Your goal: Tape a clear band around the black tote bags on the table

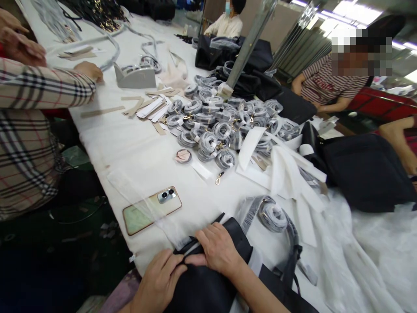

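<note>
At table edge, black bag slanting down-right

My left hand and right hand hide part of the black bag, which runs off the bottom edge; I cannot tell my fingers' grip.
</note>
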Demonstrator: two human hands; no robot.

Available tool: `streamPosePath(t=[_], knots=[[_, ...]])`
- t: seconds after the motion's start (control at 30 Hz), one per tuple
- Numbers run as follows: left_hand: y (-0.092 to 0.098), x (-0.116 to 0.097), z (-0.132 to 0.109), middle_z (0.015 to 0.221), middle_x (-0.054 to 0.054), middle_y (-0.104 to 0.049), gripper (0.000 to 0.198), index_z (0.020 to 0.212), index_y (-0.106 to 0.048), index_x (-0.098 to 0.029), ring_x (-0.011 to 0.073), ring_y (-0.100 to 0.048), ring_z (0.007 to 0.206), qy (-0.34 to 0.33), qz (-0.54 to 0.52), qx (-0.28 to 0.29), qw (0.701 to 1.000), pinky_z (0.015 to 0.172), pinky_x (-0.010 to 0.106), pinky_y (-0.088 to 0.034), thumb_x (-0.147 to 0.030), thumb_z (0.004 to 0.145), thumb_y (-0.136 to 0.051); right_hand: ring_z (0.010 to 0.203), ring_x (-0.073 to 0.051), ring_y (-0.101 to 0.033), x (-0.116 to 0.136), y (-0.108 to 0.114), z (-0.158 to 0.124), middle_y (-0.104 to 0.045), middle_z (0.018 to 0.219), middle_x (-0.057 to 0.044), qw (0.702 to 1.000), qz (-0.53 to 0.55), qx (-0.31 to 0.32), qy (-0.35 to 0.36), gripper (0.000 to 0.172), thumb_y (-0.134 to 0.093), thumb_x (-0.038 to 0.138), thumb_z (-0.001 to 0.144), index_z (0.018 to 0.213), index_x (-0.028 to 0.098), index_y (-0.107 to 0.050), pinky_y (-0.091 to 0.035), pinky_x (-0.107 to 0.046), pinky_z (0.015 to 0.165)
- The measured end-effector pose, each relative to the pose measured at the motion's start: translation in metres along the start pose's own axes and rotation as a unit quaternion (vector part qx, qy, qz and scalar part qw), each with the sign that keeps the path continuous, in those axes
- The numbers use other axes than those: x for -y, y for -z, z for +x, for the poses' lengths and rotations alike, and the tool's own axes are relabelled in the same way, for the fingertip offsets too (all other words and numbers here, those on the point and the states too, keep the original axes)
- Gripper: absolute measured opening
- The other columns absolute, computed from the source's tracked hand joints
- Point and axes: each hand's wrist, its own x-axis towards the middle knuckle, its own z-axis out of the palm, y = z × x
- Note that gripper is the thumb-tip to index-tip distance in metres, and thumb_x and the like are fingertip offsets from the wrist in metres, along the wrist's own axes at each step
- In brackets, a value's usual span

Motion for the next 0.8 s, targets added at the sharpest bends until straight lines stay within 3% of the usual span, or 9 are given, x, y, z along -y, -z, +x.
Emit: streamPosePath(t=[0.1,0.23,0.37,0.5,0.67,0.8], knots=[[-0.002,0.0,0.003,0.08,0.004,-0.061,0.019,0.092,-0.061,-0.02,0.0162,-0.06,0.075,0.05,-0.058,-0.008,0.997,0.07,0.029,-0.052,-0.025,0.095,-0.042,0.066,-0.015,-0.043,-0.003,-0.011,0.001,-0.051,0.067,-0.002,0.999,0.035,-0.012,-0.033,0.056,-0.033,0.065,0.091,0.067,0.018,-0.054,-0.031,-0.031,0.067],[-0.001,-0.001,0.006,0.08,0.004,-0.061,0.02,0.089,-0.06,-0.021,0.0165,-0.06,0.077,0.084,-0.087,-0.006,0.993,0.072,0.03,-0.05,-0.029,0.095,-0.043,0.083,-0.019,-0.046,-0.004,-0.012,0.003,-0.057,0.09,-0.006,0.994,0.043,-0.014,-0.099,0.033,-0.049,0.047,0.089,0.079,0.017,-0.058,-0.032,-0.034,0.075],[0.0,0.0,0.005,0.085,0.004,-0.062,0.019,0.096,-0.059,-0.02,0.017,-0.06,0.081,0.091,-0.092,-0.004,0.992,0.076,0.031,-0.05,-0.031,0.095,-0.044,0.083,-0.018,-0.047,-0.002,-0.01,0.003,-0.058,0.088,-0.005,0.993,0.023,0.0,-0.118,0.024,-0.049,0.038,0.09,0.087,0.017,-0.059,-0.035,-0.035,0.079],[0.001,0.002,0.005,0.095,0.006,-0.065,0.024,0.108,-0.059,-0.021,0.0187,-0.062,0.089,0.063,-0.096,-0.012,0.993,0.081,0.034,-0.051,-0.032,0.094,-0.042,0.085,-0.018,-0.052,0.006,-0.002,0.003,-0.062,0.088,-0.006,0.99,-0.032,-0.039,-0.131,0.018,-0.048,0.028,0.092,0.087,0.016,-0.061,-0.039,-0.035,0.083],[0.005,0.0,0.008,0.094,0.006,-0.066,0.026,0.104,-0.063,-0.021,0.0197,-0.063,0.09,0.052,-0.119,-0.009,0.991,0.083,0.037,-0.051,-0.031,0.094,-0.041,0.118,-0.024,-0.049,0.047,0.017,-0.013,-0.057,0.126,-0.015,0.981,-0.084,-0.1,-0.142,0.029,-0.045,0.024,0.094,0.117,0.012,-0.057,-0.034,-0.043,0.101],[0.008,-0.004,0.01,0.095,0.006,-0.067,0.025,0.102,-0.064,-0.022,0.0197,-0.063,0.092,0.051,-0.133,-0.013,0.99,0.085,0.037,-0.051,-0.03,0.093,-0.042,0.131,-0.026,-0.04,0.087,0.011,-0.043,-0.046,0.142,-0.013,0.971,-0.098,-0.077,-0.204,0.044,-0.043,0.03,0.094,0.136,0.017,-0.045,-0.033,-0.049,0.105]])
